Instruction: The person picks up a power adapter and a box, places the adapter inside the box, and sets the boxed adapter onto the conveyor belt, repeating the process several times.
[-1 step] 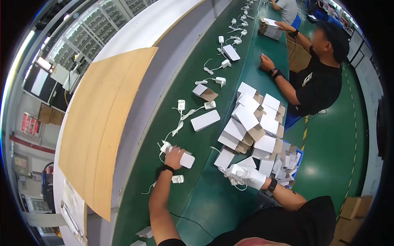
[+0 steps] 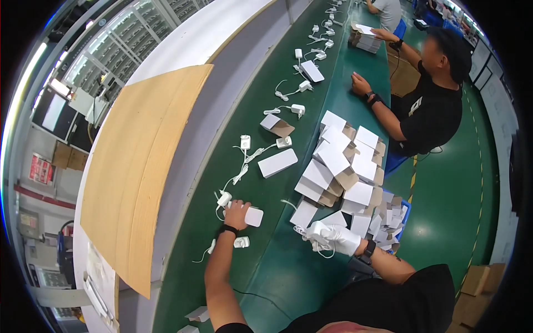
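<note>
My bare left hand (image 2: 237, 215) curls over one end of a flat white device with rounded corners (image 2: 254, 217) on the green bench. Its fingertips are partly hidden. A white power adapter (image 2: 224, 198) lies just beyond that hand, and another power adapter (image 2: 241, 242) lies on the near side of it. In a white glove, my right hand (image 2: 340, 240) is closed around a white power adapter with a bundled cable (image 2: 316, 231), held beside the pile of small white boxes (image 2: 333, 158). A loose cable end sticks out to the left.
More adapters with cables run up the bench, with a white carton (image 2: 277, 163) and an open box (image 2: 277, 125) among them. A blue bin (image 2: 407, 213) of folded boxes stands right. A co-worker (image 2: 430, 100) sits beyond the pile. A tan board (image 2: 147, 166) slopes at left.
Both hands stay nearly in place. The adapter in my right hand has tilted slightly, and its loose cable end has swung a little to the left.
</note>
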### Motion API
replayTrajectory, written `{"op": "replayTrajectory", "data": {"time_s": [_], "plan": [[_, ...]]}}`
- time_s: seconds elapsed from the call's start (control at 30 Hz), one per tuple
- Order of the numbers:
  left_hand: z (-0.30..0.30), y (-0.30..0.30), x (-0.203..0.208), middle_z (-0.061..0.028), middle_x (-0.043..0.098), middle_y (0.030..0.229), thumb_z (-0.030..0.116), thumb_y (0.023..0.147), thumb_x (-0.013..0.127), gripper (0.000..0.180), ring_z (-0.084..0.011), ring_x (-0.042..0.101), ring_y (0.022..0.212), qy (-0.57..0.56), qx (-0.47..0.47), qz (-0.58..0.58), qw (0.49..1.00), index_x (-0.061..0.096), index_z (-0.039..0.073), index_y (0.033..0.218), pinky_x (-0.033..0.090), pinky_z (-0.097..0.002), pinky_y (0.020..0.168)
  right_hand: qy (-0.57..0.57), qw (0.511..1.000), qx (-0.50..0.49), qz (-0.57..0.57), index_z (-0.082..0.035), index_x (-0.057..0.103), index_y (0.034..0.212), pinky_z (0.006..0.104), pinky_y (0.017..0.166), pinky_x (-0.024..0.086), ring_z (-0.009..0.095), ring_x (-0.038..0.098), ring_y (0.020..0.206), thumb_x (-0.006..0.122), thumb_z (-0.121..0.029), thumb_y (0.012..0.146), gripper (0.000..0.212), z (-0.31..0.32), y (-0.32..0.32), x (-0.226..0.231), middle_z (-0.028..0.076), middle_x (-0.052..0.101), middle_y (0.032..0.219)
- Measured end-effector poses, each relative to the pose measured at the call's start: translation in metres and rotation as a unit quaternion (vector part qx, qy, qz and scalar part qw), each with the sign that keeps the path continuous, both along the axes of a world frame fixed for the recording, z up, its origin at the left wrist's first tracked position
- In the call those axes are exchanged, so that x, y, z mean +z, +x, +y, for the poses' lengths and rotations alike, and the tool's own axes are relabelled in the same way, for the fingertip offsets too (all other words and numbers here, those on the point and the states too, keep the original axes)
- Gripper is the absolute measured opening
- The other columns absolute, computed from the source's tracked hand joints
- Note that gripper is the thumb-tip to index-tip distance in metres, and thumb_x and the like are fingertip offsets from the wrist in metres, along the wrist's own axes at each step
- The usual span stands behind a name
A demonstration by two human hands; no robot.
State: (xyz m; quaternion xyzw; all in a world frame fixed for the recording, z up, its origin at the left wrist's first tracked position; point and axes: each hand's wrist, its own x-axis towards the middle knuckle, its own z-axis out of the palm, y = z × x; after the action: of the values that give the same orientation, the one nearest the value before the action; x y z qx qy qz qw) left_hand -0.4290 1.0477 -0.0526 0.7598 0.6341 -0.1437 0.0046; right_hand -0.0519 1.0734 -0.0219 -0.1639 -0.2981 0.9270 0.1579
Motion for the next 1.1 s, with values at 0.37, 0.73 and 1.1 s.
{"op": "replayTrajectory", "data": {"time_s": [0.37,0.73,1.1], "plan": [[-0.106,0.093,0.052,-0.0093,0.054,0.111,0.019,0.054,0.085,0.073,-0.0296,0.050,0.107,0.191,0.224,-0.505,0.812,0.048,0.009,0.116,0.042,-0.0389,0.092,-0.378,0.907,0.148,0.116,0.000,0.035,0.133,0.0461,0.087,0.049,0.028,0.058,0.091,0.049,-0.037,0.093,0.056,-0.059,0.034,0.092,0.029,0.044,0.125],[-0.238,0.176,0.085,-0.0038,0.055,0.115,0.021,0.055,0.086,0.073,-0.0224,0.052,0.108,0.223,0.180,-0.564,0.775,0.051,0.014,0.119,0.042,-0.0350,0.092,-0.330,0.926,0.174,0.062,-0.006,0.040,0.130,0.0461,0.084,0.050,0.032,0.058,0.092,0.048,-0.033,0.094,0.046,-0.152,0.056,0.089,0.027,0.045,0.123],[-0.306,0.231,0.066,-0.0040,0.058,0.112,0.022,0.053,0.088,0.074,-0.0184,0.054,0.106,0.184,0.251,-0.612,0.727,0.053,0.008,0.117,0.041,-0.0330,0.094,0.461,0.843,0.263,-0.079,-0.005,0.055,0.111,0.0387,0.073,0.050,0.026,0.062,0.086,0.056,-0.026,0.089,0.030,-0.148,0.001,0.075,0.015,0.059,0.105]]}}
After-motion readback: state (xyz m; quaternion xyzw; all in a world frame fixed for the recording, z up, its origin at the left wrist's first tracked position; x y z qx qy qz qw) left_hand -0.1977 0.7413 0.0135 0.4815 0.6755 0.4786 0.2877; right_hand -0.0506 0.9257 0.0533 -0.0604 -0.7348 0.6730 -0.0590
